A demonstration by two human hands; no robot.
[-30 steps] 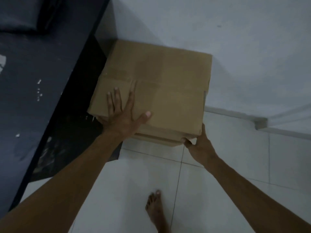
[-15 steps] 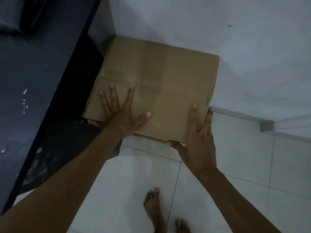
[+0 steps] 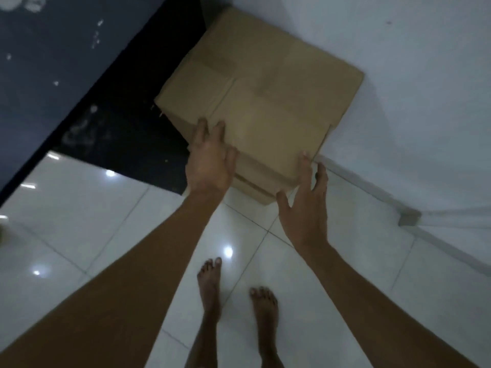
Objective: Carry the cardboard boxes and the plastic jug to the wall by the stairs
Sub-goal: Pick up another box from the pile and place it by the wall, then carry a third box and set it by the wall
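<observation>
A brown cardboard box sits low in the corner between the white wall and the dark stair side. Its far edge is against the wall. A second cardboard layer shows under its near edge. My left hand lies on the box's near left edge, fingers on the top and thumb on the front face, not clamped. My right hand is spread beside the near right corner, with only its fingertips at the cardboard. No plastic jug is in view.
A dark blue-black stair surface fills the upper left. A grey skirting board runs along the wall's foot to a corner at the right. My bare feet stand on glossy white tiles.
Both hands have slid back from the box top to its near edge, and the right hand has spread apart. My view has dropped and both feet now show.
</observation>
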